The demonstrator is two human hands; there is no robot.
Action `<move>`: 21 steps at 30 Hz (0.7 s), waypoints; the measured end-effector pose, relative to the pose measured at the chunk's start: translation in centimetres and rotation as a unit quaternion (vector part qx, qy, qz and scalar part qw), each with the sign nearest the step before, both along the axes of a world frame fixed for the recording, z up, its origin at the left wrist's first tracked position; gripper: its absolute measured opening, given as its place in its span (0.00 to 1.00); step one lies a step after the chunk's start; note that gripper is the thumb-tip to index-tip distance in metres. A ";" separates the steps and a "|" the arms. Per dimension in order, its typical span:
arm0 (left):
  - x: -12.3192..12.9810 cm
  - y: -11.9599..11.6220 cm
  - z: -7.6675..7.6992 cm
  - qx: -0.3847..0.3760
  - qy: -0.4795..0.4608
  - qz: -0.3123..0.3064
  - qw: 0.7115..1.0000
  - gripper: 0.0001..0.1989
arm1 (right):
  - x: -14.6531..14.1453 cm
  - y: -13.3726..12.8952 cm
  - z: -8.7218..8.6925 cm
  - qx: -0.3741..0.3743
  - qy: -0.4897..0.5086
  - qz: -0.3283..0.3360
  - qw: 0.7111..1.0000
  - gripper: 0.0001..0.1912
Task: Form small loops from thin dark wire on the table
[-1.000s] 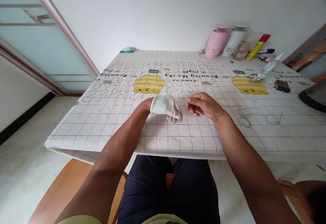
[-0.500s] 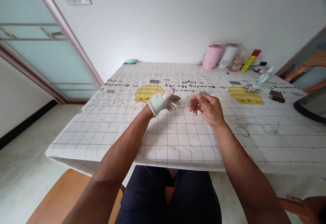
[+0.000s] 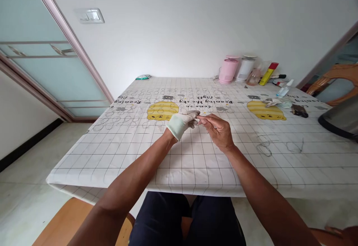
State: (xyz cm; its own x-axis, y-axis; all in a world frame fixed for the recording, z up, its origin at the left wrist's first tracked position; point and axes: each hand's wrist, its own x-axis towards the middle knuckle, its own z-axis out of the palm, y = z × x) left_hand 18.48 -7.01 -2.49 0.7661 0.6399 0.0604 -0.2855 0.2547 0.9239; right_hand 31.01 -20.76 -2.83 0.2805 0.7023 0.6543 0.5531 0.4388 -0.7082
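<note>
My left hand [image 3: 183, 123] wears a whitish glove with a pale green cuff, its fingers pressed together above the middle of the table. Bare and pinched, my right hand [image 3: 216, 126] meets the gloved fingertips from the right. Whatever lies between the fingertips is too small to make out. Under and around the hands spreads a white checked tablecloth [image 3: 195, 164] with printed yellow figures and lettering. Many thin wire-like rings [image 3: 125, 117] lie on the cloth to the left and behind. A loose coil of thin wire [image 3: 263, 149] rests to the right.
A pink cylinder device [image 3: 228, 70], a white one [image 3: 245, 69], a yellow-red box [image 3: 269, 74] and a clear bottle [image 3: 284, 89] stand at the back right. Nearer are a crumpled glove [image 3: 279, 103], a dark item [image 3: 299, 111] and a grey appliance [image 3: 342, 117] at the right edge.
My hands have come together, from apart to touching at the fingertips. The left fingers, spread before, have closed. The view has tilted slightly up.
</note>
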 end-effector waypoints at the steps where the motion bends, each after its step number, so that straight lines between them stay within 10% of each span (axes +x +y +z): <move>1: 0.0 0.0 0.1 -0.001 -0.006 0.007 1.000 0.21 | -0.3 0.0 0.1 -0.009 0.044 0.011 0.999 0.15; 10: 0.8 -2.6 1.1 0.087 0.047 0.138 0.985 0.11 | -0.2 2.0 -0.3 -0.062 0.473 0.057 0.877 0.23; 21: 1.0 -2.7 0.9 0.103 0.042 0.196 0.974 0.12 | -0.7 3.1 -0.7 -0.074 0.529 0.068 0.842 0.21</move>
State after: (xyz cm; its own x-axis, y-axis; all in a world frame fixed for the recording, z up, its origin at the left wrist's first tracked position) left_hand 19.50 -9.69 -1.59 0.4736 0.8648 0.1665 -0.2451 -0.0521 0.9681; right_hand 30.33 -17.66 -3.58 0.5621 0.8270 -0.0099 -0.4711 0.3103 -0.8257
